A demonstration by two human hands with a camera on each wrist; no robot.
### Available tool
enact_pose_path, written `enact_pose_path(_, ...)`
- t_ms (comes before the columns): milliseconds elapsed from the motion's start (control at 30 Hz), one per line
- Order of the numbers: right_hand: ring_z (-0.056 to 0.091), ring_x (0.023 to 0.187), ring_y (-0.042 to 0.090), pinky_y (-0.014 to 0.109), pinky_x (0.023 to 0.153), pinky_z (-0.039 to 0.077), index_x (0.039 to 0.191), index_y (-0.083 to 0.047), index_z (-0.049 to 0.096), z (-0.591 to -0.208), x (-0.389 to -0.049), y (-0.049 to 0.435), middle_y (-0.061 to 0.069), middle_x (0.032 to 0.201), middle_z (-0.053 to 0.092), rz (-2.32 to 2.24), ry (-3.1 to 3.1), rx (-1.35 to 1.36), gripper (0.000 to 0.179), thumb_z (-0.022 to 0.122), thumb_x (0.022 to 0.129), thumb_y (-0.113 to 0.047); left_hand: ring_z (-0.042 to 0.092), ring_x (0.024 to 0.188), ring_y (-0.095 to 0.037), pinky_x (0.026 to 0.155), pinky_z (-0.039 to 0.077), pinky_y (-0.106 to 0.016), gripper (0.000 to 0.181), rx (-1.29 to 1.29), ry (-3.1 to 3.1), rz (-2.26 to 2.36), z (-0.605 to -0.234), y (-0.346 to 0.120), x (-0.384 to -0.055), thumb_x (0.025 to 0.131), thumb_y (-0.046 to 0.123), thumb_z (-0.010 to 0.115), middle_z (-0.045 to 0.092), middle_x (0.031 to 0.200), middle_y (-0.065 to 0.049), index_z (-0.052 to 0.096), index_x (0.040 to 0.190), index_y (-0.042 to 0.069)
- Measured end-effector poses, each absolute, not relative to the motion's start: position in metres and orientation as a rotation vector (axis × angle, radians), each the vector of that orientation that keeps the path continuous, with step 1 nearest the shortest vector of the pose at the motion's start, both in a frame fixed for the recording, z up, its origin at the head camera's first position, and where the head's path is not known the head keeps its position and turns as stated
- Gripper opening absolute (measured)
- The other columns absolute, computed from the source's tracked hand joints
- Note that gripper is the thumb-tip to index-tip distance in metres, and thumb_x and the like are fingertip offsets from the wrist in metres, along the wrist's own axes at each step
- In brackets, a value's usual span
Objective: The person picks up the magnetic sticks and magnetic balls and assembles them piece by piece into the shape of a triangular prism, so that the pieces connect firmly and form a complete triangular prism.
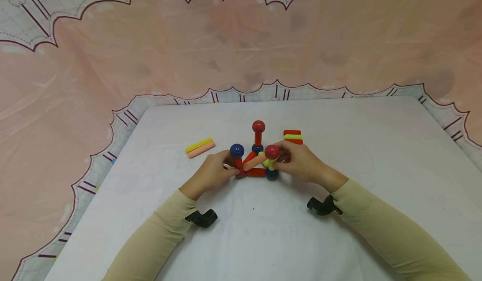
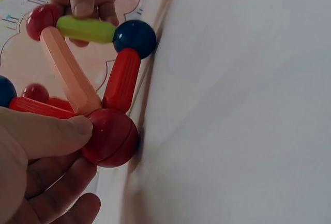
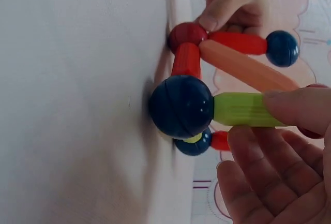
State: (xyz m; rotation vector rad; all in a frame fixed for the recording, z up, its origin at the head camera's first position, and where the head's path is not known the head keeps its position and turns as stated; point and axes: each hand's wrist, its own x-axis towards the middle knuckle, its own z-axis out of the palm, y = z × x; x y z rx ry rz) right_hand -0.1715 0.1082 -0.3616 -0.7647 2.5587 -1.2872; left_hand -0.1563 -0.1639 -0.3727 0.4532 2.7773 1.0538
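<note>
As the head view looks down, the white tabletop (image 1: 376, 147) shows faint lettering (image 1: 272, 233) between two beige sleeves (image 1: 162, 226), too pale to read surely. About midway between the left and right edges, nearer the far edge, stands a ball-and-rod structure (image 1: 256, 172). Both arms reach in from the near side, angled inward, with a black device (image 1: 205, 218) at each wrist. The left hand (image 1: 214, 170) holds the structure by its near left corner; the right hand (image 1: 301, 164) grips a yellow-green rod (image 1: 271, 164) at the near right one. A yellow stick (image 1: 198, 145) and a peach stick (image 1: 201, 149) lie side by side toward the far left corner, while red and yellow-green sticks (image 1: 293, 137) lie in a row just beyond the right hand.

In the left wrist view, the left hand is clamped on a red base ball (image 2: 109, 137), thumb on its side and fingers below. From that ball a peach rod (image 2: 70, 71) slants to an upper red ball (image 2: 41, 21), and a red rod (image 2: 121, 81) runs to a dark blue ball (image 2: 134, 39).

In the right wrist view, the right hand's thumb and fingers pinch the yellow-green rod, which joins the dark blue ball to the upper red ball, partly hidden behind the thumb. Across from it, the left thumb touches the red base ball, where another red rod (image 3: 238, 43) leads to a second blue ball (image 3: 283, 48)
</note>
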Motion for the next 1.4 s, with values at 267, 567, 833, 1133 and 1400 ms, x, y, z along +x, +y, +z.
enact_pose_path(267,0.067,0.101,0.024,0.04,0.092,0.054,0.13,0.001,0.058,-0.362,-0.169,0.107,0.01,0.116,0.067,-1.306,2.515,-0.822,0.045,0.076,0.089,-0.008,0.066,0.105,-0.023,0.09,0.054,-0.04,0.025,0.371,2.76,1.155,-0.373,-0.168,-0.164,0.09,0.011,0.075,0.071,0.107,-0.007,0.066,0.113,0.005)
enact_pose_path(567,0.065,0.102,0.027,0.043,0.089,0.055,0.131,0.002,0.057,-0.347,-0.187,0.118,0.017,0.12,0.065,-1.345,2.66,-0.723,0.045,0.074,0.091,-0.009,0.065,0.109,-0.026,0.092,0.053,-0.042,0.029,0.344,2.77,1.234,-0.373,-0.165,-0.163,0.09,0.012,0.075,0.07,0.111,-0.009,0.066,0.117,0.004)
enact_pose_path(833,0.059,0.118,0.029,0.045,0.091,0.055,0.143,-0.004,0.047,-0.334,-0.215,0.112,0.014,0.139,0.054,-1.374,2.615,-0.63,0.056,0.071,0.094,-0.015,0.061,0.116,-0.031,0.101,0.045,-0.05,0.029,0.217,2.758,1.32,-0.377,-0.157,-0.158,0.088,0.011,0.075,0.07,0.113,-0.011,0.065,0.116,0.006)
enact_pose_path(1133,0.057,0.123,0.033,0.05,0.098,0.049,0.146,-0.003,0.044,-0.339,-0.225,0.102,0.017,0.137,0.057,-1.381,2.493,-0.638,0.056,0.068,0.095,-0.009,0.061,0.116,-0.03,0.099,0.047,-0.048,0.032,0.187,2.771,1.3,-0.38,-0.153,-0.157,0.089,0.007,0.074,0.069,0.114,-0.011,0.064,0.119,0.005)
enact_pose_path(1400,0.058,0.122,0.033,0.05,0.102,0.046,0.146,-0.003,0.043,-0.346,-0.228,0.096,0.019,0.132,0.061,-1.345,2.465,-0.595,0.058,0.068,0.095,-0.011,0.063,0.114,-0.03,0.097,0.049,-0.046,0.029,0.245,2.764,1.28,-0.381,-0.161,-0.164,0.091,0.008,0.072,0.069,0.116,-0.012,0.064,0.118,0.005)
